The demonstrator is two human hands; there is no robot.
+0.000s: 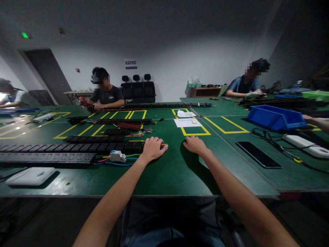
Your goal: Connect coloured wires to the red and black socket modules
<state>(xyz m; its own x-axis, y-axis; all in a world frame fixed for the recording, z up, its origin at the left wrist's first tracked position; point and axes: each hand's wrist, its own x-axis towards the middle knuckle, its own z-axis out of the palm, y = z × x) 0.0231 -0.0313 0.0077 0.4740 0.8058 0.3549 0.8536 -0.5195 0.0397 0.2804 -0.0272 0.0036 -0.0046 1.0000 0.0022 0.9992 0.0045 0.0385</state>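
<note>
My left hand (154,148) is closed over the right end of a long black power strip (102,147), with short coloured wires (162,146) poking out by its fingers. My right hand (195,144) rests on the green table to the right, fingers loosely bent and nothing visible in it. Nearer me lies another long strip (48,158) with a row of sockets; its wires run to a white circuit breaker (117,156). Beyond my left hand are shorter black strips (94,139) with coloured wire ends.
White papers (188,122) lie on yellow-taped outlines. A black phone (258,154), a blue bin (276,117), cables and a white device (307,145) are at right. Another white device (32,176) sits front left. Co-workers (108,96) sit around the table; another person's arm reaches in at right.
</note>
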